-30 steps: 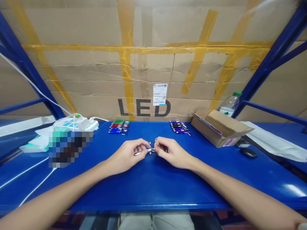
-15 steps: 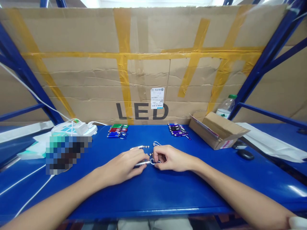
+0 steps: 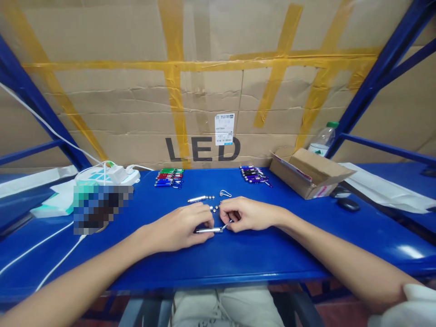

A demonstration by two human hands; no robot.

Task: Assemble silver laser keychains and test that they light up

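Note:
My left hand (image 3: 185, 227) is closed on a slim silver tube like a mini flashlight (image 3: 208, 230), lying level just above or on the table. At the tube's right end, my right hand (image 3: 250, 215) pinches a small silver carabiner clip (image 3: 226, 224), which meets the tube's tip; whether it is hooked through cannot be made out. Beyond the hands lie a second silver tube (image 3: 196, 200), a loose silver clip (image 3: 225, 193) and several small round metal pieces like button cells (image 3: 215, 208). My left fingers partly cover some of these.
Green, red and blue mini flashlights with clips (image 3: 169, 177) lie in a row at back left, purple and black ones (image 3: 255, 175) at back right. An open cardboard box (image 3: 313, 175), bottle (image 3: 323, 140) and black mouse (image 3: 348, 204) sit right; a white power strip (image 3: 102, 175) with cables left.
The view has tilted down a little. My right hand has turned the clip to slant up from the tube's end, and more of the tube shows under my left fingers.

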